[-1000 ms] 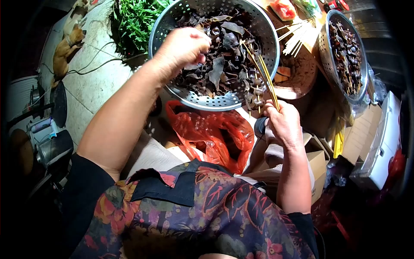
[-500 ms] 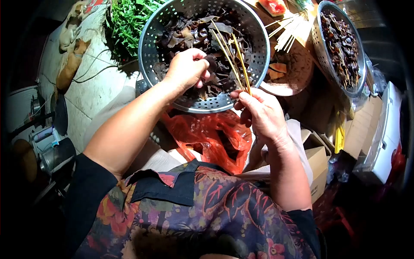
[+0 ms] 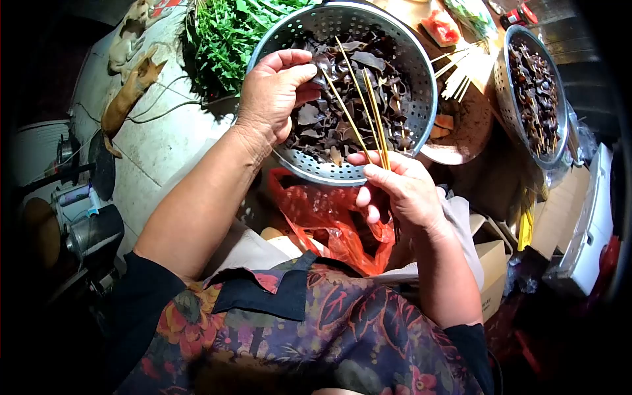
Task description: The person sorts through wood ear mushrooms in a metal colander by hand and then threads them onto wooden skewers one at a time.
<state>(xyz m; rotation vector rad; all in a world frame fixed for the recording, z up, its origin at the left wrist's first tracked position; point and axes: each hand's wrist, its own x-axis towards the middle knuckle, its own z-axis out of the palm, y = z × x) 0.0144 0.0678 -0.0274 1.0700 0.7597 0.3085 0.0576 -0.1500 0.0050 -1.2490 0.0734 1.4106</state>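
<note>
Several skewers (image 3: pixel 361 102) pinched, right hand (image 3: pixel 403 194), above colander (image 3: pixel 419 72).

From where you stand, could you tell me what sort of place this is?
Probably an informal skewer-preparation spot, perhaps a street-food kitchen: a perforated metal colander of dark fungus, thin bamboo skewers in the right hand, and a round metal bowl of loaded skewers.

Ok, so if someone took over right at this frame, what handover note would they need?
Left hand: over the colander, fingers curled at the fungus pieces; grip unclear.
Right hand: pinching bare skewers, tips over the colander.
Done: threaded skewers lie in the second colander.
Left: plenty of loose fungus; spare skewers lie on the round board.
</note>
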